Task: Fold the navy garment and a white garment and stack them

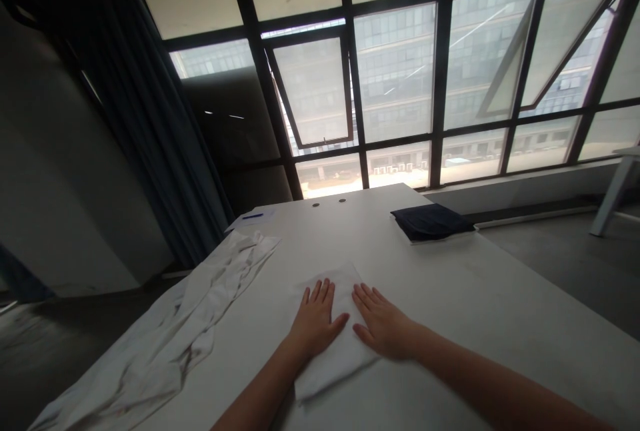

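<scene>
A folded white cloth (336, 368) lies flat on the white table in front of me; whether it is a garment I cannot tell. My left hand (319, 320) rests palm down on its left part, fingers stretched out and thumb pointing right. Across from it, my right hand (383, 324) presses flat on the cloth's right side, fingers extended toward the far left. A small gap of cloth shows between the two thumbs. Both palms hide part of the fabric beneath them.
Crumpled white fabric (200, 314) spreads along the table's (465, 344) left edge. Folded dark blue cloth (433, 220) sits at the far right. A blue pen (253, 216) lies on paper at the far left corner. Behind are windows and a blue curtain (145, 124).
</scene>
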`<state>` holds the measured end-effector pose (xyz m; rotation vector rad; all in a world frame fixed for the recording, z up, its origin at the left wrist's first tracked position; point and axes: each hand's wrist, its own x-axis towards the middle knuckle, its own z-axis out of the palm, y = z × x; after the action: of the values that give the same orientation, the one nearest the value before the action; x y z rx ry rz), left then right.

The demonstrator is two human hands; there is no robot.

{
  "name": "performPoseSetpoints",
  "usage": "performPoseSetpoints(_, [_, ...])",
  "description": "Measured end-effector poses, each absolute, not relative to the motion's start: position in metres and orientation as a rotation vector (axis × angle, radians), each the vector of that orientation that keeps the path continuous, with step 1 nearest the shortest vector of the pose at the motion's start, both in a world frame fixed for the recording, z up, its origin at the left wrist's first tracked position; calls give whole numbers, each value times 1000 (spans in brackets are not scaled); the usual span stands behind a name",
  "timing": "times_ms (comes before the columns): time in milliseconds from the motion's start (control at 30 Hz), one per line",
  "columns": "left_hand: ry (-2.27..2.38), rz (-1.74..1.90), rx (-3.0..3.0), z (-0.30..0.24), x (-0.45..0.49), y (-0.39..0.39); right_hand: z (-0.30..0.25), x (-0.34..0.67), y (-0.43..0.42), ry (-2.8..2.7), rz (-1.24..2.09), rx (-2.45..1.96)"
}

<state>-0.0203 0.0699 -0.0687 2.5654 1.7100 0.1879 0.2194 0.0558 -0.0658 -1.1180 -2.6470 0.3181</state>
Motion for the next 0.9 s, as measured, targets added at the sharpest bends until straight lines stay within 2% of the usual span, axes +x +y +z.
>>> performPoseSetpoints(333, [1281,59,2662,-45,-17,9,-68,244,-25,-2717,242,-1027])
performPoseSetpoints(533, [1275,73,2654,-42,-14,0,-52,226,10,-2505,324,-1034])
performPoseSetpoints(900, [1304,53,2496,-32,-17,-11,-79,233,75,-2624,363,-1249])
